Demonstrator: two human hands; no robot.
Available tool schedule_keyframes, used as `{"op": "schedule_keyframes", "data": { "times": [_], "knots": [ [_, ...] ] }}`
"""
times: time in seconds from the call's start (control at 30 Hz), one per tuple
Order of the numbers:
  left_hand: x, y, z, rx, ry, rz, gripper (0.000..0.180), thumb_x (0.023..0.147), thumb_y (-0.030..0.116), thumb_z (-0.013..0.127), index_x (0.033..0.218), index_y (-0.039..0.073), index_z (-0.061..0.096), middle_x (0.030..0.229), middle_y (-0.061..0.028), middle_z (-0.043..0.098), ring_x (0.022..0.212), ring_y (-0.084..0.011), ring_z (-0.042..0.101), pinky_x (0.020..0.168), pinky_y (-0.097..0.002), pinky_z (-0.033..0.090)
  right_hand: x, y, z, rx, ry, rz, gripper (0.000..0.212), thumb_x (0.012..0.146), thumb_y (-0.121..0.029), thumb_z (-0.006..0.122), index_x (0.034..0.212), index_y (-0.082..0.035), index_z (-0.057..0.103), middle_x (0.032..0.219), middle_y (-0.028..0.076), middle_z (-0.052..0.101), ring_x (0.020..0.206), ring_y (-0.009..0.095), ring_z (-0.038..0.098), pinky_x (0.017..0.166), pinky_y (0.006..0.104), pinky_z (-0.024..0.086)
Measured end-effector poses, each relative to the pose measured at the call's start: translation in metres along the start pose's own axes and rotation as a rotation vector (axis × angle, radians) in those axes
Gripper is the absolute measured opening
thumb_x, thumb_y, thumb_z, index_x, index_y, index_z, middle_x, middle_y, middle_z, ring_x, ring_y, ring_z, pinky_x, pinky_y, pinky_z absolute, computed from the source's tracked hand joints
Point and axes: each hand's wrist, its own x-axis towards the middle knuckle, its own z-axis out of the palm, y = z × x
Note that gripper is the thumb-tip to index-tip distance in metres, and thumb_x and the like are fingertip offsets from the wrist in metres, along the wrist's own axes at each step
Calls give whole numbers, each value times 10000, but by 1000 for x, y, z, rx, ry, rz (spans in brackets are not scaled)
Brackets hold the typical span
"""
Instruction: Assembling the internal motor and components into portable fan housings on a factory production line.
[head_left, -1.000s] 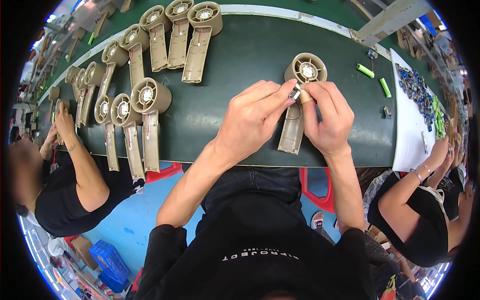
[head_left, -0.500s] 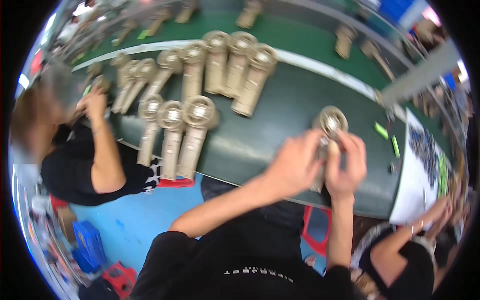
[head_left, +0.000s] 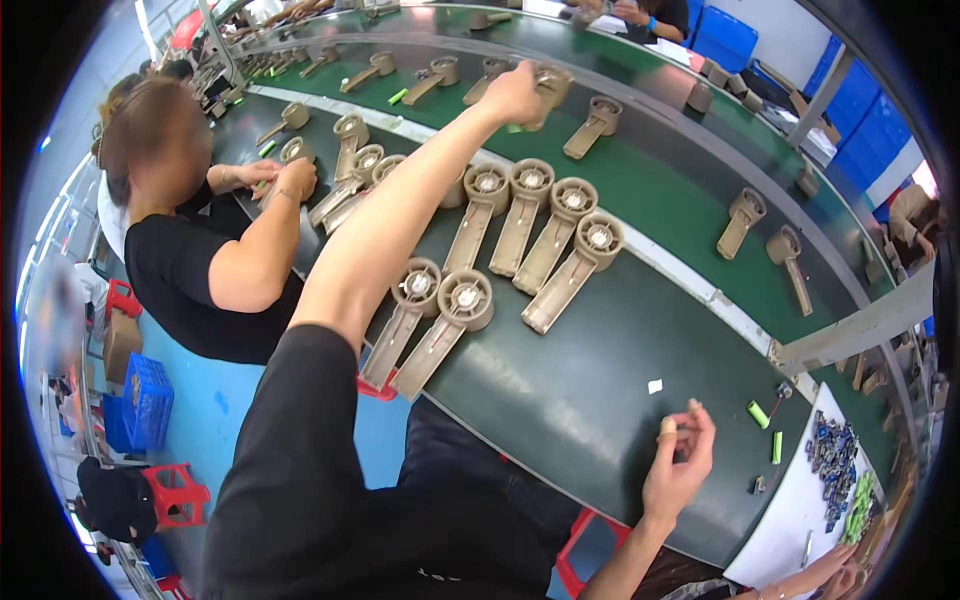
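Note:
My left arm stretches over the table to the green belt. There my left hand (head_left: 515,97) is closed on a beige handheld fan housing (head_left: 552,85), partly blurred and covered by the fingers. Above the near right part of the dark table, my right hand (head_left: 680,462) hangs with its fingers loosely curled and apart, holding nothing. A small white scrap (head_left: 655,386) lies just beyond it. Left of it, beige fan housings with round heads and long open handles lie in two rows: a back row (head_left: 565,265) and a front pair (head_left: 440,335). My left forearm hides some of the others.
Green cylindrical cells (head_left: 759,415) lie to the right, beside a white sheet (head_left: 790,500) with a heap of small dark parts (head_left: 832,455). A metal post (head_left: 850,325) rises at the right. A co-worker (head_left: 230,240) sits close on the left. More housings lie along the belt (head_left: 660,160).
Both hands were together on a fan housing at the right. My left hand has since gone far and left to the belt; my right hand is off the housing. The view has shifted.

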Motion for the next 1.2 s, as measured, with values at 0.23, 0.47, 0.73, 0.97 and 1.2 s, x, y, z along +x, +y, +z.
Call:
{"op": "schedule_keyframes", "data": {
  "times": [0.23, 0.47, 0.73, 0.97, 1.2],
  "knots": [
    [52, -88, 71, -112, -192, 118, 553, 778, 218, 658, 1271, 17, 511, 1144, -269, 637, 1078, -388, 622, 924, -447, 484, 5, 3, -4, -79, -29, 146, 343, 900, -28, 621, 1236, 8, 564, 893, 21, 606, 676, 52, 483, 614, 201, 385],
    [91, -164, 44, 106, 110, -263, 415, 819, 288, 596, 1087, -14, 691, 1079, -267, 668, 1058, -411, 629, 933, -429, 489, 10, -4, 1, -180, -34, 174, 302, 882, -19, 633, 1181, 0, 601, 843, 2, 598, 652, 49, 449, 590, 198, 352],
    [138, -272, 12, 472, -114, -17, 235, 798, 229, 626, 875, 34, 730, 901, -209, 698, 804, -354, 689, 691, -438, 544, 8, -6, -2, -83, -42, 149, 295, 854, -15, 664, 1145, -5, 618, 815, 9, 602, 597, 59, 458, 538, 211, 374],
    [-44, -32, -79, -395, -156, -128, 277, 974, 283, 491, 783, 106, 589, 571, 72, 421, 456, -48, 342, 429, -242, 245, 10, 0, -10, -135, -69, 79, 259, 862, -27, 670, 1117, -16, 625, 844, 30, 608, 631, 69, 526, 558, 211, 432],
    [-275, 85, -105, -639, -232, -221, 191, 991, 267, 574, 970, 89, 639, 622, 79, 493, 494, 8, 398, 441, -160, 261, 31, 18, -98, -478, 506, -13, 182, 940, -139, 607, 1047, -7, 672, 846, 45, 639, 783, 93, 581, 665, 254, 459]
  ]
}}
